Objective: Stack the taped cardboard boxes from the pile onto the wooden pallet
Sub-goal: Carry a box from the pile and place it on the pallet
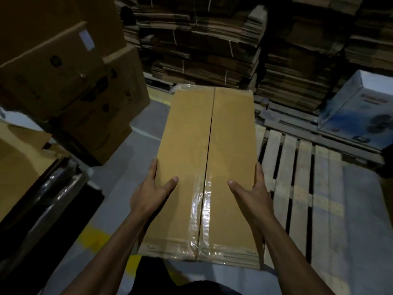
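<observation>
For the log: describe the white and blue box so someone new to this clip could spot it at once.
Start at the wooden pallet on the floor to the right of the taped cardboard box that both hands carry. Follow its slats to the far right edge of the view, where the white and blue box sits. It is the only printed white and blue carton; all others around are plain brown cardboard.

Box held between pile and pallet

The box (209, 167) sits between the left hand (148, 192) and right hand (254, 193); the pile (70, 81) stands to its left, the pallet (302, 184) lies to its right, and what seem to be flattened cartons (212, 50) are stacked behind
</observation>
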### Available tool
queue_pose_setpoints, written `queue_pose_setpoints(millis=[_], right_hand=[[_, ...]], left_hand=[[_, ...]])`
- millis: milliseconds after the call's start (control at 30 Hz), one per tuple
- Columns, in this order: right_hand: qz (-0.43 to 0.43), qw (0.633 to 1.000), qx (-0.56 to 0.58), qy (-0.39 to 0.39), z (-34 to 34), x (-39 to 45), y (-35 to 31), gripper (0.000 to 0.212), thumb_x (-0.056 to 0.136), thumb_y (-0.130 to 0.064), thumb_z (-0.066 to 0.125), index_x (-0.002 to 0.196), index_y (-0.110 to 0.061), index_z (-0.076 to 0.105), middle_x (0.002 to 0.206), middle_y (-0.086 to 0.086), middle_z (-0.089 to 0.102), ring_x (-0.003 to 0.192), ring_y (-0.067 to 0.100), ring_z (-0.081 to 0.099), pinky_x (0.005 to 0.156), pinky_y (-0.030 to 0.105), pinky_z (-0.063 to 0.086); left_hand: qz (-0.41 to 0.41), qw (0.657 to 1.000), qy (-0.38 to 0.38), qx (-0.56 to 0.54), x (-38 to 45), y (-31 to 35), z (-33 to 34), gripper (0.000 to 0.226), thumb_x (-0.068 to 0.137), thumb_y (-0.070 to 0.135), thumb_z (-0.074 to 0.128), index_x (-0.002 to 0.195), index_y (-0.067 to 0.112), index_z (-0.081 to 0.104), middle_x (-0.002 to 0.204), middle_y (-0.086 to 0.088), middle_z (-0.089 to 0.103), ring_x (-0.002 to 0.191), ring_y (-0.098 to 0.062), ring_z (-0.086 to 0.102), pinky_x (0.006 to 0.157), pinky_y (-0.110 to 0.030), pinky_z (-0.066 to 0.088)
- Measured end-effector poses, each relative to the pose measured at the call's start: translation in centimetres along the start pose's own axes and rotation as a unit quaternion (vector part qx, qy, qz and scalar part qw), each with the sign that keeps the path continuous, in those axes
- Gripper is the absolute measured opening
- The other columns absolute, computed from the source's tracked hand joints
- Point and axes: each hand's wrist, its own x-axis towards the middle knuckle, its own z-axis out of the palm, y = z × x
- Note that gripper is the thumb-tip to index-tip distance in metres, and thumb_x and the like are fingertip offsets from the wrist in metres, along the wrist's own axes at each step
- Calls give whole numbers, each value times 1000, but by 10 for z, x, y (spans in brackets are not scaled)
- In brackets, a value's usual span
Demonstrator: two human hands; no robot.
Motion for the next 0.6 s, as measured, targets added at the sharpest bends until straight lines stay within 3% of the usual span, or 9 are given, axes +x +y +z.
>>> queue_pose_setpoints(millis=[267,433,600], right_hand=[[65,996,9,60,78,34,-72,102,81,-57,72,154,-49,2,163,-2,24,146,33,28,113,55,32],[93,993,0,78,88,68,-93,102,81,-58,71,154,-48,0,162,1,26,143,35,32,111,54,33],[107,991,-6,79,91,111,-97,103,82,-59,70,155,-45,-1,160,2,31,140,35,37,108,48,35]], left_hand=[[40,995,-86,43,124,7,-68,100,65,87,41,150,51,2,146,0,49,122,-32,55,99,-51,47],[46,991,-123,30,169,23,-73,100,68,85,42,152,46,4,146,0,49,123,-31,55,100,-51,46],[44,991,-122,23,208,33,-56,90,83,70,53,154,43,4,149,-1,46,127,-32,51,103,-49,44]])
